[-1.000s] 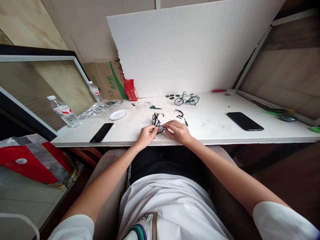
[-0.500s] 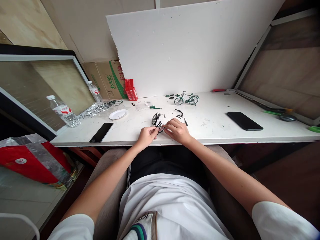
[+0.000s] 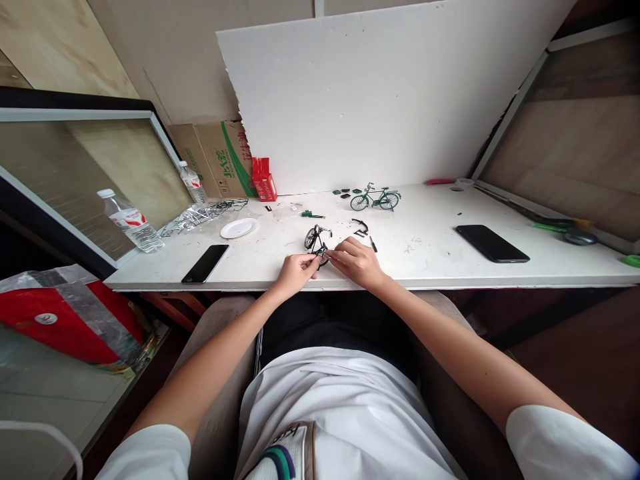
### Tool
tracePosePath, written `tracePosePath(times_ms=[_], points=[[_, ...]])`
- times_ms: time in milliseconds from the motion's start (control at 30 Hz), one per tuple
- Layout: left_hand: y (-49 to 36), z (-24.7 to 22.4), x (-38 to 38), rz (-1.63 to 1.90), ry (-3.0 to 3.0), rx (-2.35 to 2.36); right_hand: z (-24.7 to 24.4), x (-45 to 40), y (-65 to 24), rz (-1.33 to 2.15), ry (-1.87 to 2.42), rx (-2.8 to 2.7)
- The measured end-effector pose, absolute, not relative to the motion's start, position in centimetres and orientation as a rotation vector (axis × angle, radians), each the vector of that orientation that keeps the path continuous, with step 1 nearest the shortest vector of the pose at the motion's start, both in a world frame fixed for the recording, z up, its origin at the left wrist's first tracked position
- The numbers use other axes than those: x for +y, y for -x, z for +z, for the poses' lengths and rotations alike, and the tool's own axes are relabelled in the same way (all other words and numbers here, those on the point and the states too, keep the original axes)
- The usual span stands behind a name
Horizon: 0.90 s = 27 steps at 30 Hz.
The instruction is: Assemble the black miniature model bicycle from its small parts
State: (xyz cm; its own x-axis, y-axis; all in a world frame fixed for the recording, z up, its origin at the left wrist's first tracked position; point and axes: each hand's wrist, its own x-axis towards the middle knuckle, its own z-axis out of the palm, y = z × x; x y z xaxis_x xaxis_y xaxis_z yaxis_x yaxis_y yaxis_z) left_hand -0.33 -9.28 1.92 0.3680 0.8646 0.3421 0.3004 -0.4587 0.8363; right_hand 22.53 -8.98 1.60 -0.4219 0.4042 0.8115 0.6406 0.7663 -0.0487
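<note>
Head view: little is changed over the last second; fine handling is presumably ongoing. Black model bike (image 3: 319, 243) is pinched by left hand (image 3: 296, 272) near desk (image 3: 415, 265) front edge; right hand (image 3: 361, 264) is curled at it, grip can't be told.

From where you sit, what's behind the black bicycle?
Behind the black bicycle, a green piece lies on the desk, with a white board farther back. The left hand covers part of the bicycle's near end, plus anything behind itself.

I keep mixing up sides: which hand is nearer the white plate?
Left: the left hand is right of the white plate, toward the person; the right hand is farther right.
</note>
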Motion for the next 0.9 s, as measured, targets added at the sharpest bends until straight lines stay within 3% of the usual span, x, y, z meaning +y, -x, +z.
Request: tracePosePath(times_ms=[433,900], points=[[0.59,1.83,-9.03,1.042,-2.054,1.052,1.84,-9.12,-22.39,-0.355,0.807,-2.074],[1.11,2.42,-8.64,0.880,-1.786,0.953,1.69,-8.98,-22.55,-0.413,0.704,-2.076]])
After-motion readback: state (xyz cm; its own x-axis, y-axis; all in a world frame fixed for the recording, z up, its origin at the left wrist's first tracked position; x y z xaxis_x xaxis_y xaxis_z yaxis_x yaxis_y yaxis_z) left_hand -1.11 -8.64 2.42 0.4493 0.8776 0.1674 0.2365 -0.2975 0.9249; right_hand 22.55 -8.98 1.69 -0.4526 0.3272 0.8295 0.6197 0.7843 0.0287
